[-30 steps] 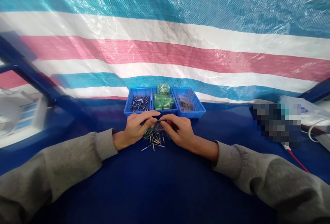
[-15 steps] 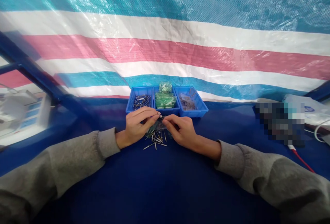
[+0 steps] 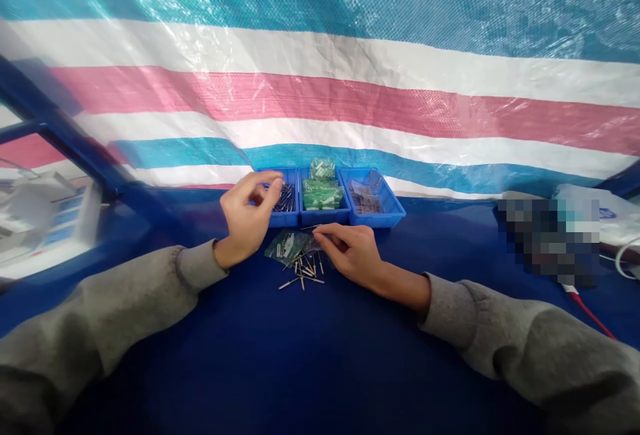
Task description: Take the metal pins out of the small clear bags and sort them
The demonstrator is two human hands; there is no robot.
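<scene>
My left hand [image 3: 250,215] is raised at the front of the left blue bin [image 3: 287,221], its thumb and forefinger closed together at the tips. Whatever is between them, if anything, is too small to make out. Thin metal pins that look like rivets [image 3: 286,200] fill that bin. My right hand [image 3: 353,255] pinches a slim rivet [image 3: 311,226], its pin pointing left. Below it lies a loose heap of rivets [image 3: 303,267] on the blue table. Beside the heap is a small clear bag [image 3: 286,246] with pale pieces in it, partly hidden by my right hand.
The middle bin [image 3: 325,217] holds green-tinted plastic packets [image 3: 323,195]. Flat clear bags [image 3: 366,199] lie in the right bin [image 3: 385,220]. A striped plastic sheet [image 3: 320,95] hangs behind. At the right are a blurred dark object [image 3: 545,238] and a red cable [image 3: 593,315].
My left hand has come away from my right hand, moving left and up to the left bin. The clear bag now shows more. My right hand has stayed nearly still.
</scene>
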